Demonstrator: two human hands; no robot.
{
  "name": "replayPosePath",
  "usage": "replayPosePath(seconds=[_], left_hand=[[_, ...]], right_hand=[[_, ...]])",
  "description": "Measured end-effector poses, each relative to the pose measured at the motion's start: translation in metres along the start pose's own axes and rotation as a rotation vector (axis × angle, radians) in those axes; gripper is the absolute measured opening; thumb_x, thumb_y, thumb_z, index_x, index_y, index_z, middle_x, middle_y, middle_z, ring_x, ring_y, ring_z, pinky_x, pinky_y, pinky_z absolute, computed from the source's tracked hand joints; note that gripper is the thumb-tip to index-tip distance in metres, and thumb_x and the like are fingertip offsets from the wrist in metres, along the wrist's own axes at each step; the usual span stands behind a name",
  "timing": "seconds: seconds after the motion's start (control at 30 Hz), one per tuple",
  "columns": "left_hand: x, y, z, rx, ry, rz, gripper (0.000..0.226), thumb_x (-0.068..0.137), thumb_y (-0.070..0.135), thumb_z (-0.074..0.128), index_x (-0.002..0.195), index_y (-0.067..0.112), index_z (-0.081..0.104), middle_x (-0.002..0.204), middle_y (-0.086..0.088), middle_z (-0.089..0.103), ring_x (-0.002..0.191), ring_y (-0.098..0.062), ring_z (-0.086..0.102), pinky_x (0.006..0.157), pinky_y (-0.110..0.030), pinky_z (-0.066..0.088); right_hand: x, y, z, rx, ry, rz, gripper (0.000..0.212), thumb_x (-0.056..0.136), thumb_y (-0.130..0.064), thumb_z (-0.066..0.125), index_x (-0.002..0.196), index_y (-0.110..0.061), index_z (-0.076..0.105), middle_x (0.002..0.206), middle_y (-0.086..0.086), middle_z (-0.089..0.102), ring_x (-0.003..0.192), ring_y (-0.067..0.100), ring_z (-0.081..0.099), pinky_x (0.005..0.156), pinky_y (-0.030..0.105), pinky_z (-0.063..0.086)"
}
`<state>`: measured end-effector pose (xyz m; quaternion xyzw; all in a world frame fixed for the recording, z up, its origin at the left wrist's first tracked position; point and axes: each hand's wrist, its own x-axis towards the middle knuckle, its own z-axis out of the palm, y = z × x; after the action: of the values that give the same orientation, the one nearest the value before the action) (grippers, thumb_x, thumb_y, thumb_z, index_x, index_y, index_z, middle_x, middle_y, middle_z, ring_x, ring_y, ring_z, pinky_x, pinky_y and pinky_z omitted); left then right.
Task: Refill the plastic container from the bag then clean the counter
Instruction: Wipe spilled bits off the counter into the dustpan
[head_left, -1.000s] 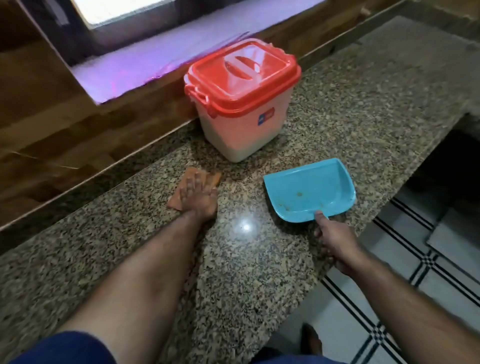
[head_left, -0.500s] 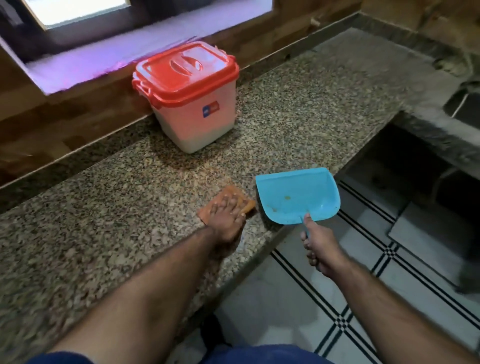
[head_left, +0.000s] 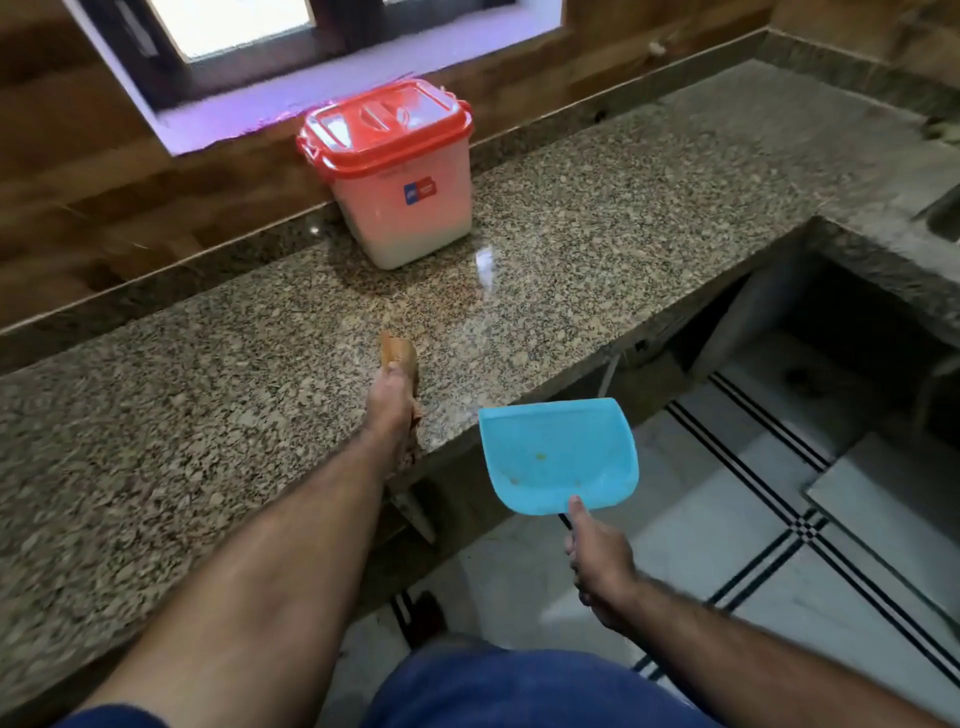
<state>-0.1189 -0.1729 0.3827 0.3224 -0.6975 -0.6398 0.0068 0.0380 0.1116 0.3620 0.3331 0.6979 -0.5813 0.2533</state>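
Sweeping has carried the left hand (head_left: 392, 397) toward the near edge of the speckled granite tabletop (head_left: 156, 415); a second ago it lay flat on the orange cloth (head_left: 399, 358) much nearer the container, and now it stands edge-on with its fingers closed on that cloth, right at the lip. Far behind it, against the wood-panelled wall below the window sill, the plastic container (head_left: 397, 171) stands shut: a squarish, translucent white tub under a glossy red snap-on lid, with pale contents showing through its lower part, so the refill looks done. To the right, the blue plastic dustpan (head_left: 558, 454), smooth and shallow with a few crumbs in it, has dropped off the tabletop and is now held below its edge, over the tiled floor. The right hand (head_left: 597, 561) is clamped on the dustpan's handle. Judging by this, crumbs are about to be pushed over the lip.
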Motion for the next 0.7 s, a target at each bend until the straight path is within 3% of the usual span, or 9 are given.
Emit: replayPosePath(seconds=[0.17, 0.3, 0.43, 0.6, 0.7], left_hand=[[-0.016, 0.004, -0.019, -0.029, 0.042, -0.005, 0.051, 0.116, 0.045, 0.032, 0.162, 0.025, 0.042, 0.14, -0.01, 0.064, 0.122, -0.031, 0.065, 0.108, -0.055, 0.055], [-0.023, 0.009, -0.035, -0.053, 0.077, -0.02, 0.052, 0.116, 0.047, 0.031, 0.163, 0.028, 0.039, 0.139, -0.013, 0.063, 0.118, -0.033, 0.067, 0.101, -0.053, 0.059], [-0.025, 0.01, -0.049, -0.002, 0.196, 0.008, 0.053, 0.116, 0.046, 0.033, 0.164, 0.025, 0.037, 0.139, -0.017, 0.062, 0.118, -0.038, 0.068, 0.099, -0.056, 0.061], [-0.027, -0.009, -0.089, 0.177, 0.478, 0.106, 0.052, 0.115, 0.047, 0.034, 0.155, 0.018, 0.05, 0.112, -0.011, 0.07, 0.096, -0.029, 0.074, 0.083, -0.046, 0.068], [-0.009, -0.047, -0.116, 0.489, 0.562, 0.169, 0.069, 0.107, 0.063, 0.027, 0.162, 0.022, 0.037, 0.146, -0.017, 0.06, 0.114, -0.031, 0.069, 0.083, -0.047, 0.067]], right_hand=[[-0.004, 0.012, 0.002, -0.11, 0.02, -0.075, 0.062, 0.102, -0.068, 0.049, 0.064, -0.018, 0.051, 0.057, 0.002, 0.045, 0.044, 0.016, 0.036, 0.046, 0.029, 0.029], [0.001, 0.033, -0.002, -0.245, 0.018, -0.021, 0.057, 0.086, -0.079, 0.047, 0.066, -0.026, 0.052, 0.067, -0.003, 0.057, 0.053, 0.016, 0.044, 0.051, 0.029, 0.033], [0.007, 0.035, 0.002, -0.265, -0.004, 0.015, 0.049, 0.095, -0.07, 0.054, 0.07, -0.029, 0.053, 0.072, -0.002, 0.058, 0.054, 0.016, 0.045, 0.049, 0.027, 0.032], [0.014, 0.012, 0.019, -0.261, -0.104, 0.009, 0.055, 0.099, -0.066, 0.056, 0.069, -0.019, 0.059, 0.052, -0.002, 0.049, 0.033, 0.013, 0.038, 0.041, 0.022, 0.028], [0.019, 0.001, 0.031, -0.269, -0.136, 0.042, 0.054, 0.099, -0.065, 0.057, 0.077, -0.017, 0.063, 0.05, -0.001, 0.044, 0.03, 0.014, 0.031, 0.041, 0.021, 0.026]])
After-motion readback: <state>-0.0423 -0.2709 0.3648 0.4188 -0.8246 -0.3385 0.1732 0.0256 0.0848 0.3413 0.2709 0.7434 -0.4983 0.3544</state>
